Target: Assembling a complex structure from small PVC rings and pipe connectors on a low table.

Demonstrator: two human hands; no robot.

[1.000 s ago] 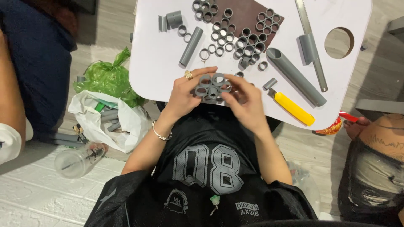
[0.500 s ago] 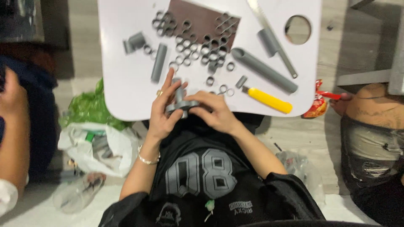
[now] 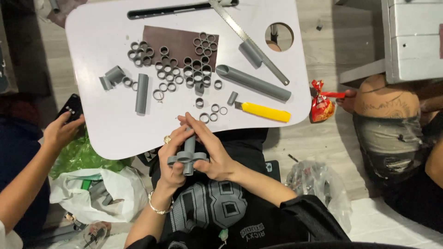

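White lap desk (image 3: 106,124): brown mat (image 3: 177,41) near the far edge, loose grey rings (image 3: 161,86) on and around it. Hacksaw (image 3: 249,41) running from the far edge toward the right edge; long grey pipe (image 3: 254,83) beside it. Yellow knife (image 3: 265,112) near the right front corner. Round hole (image 3: 279,37) at the far right corner. Red snack bag (image 3: 321,105) on the floor, off the right edge.

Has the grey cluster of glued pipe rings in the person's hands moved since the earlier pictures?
Yes. The grey ring cluster has come off the white table toward the person's body and turned edge-on, held by both hands.

Bright, even light; soft shadows, sharp focus, little glare.
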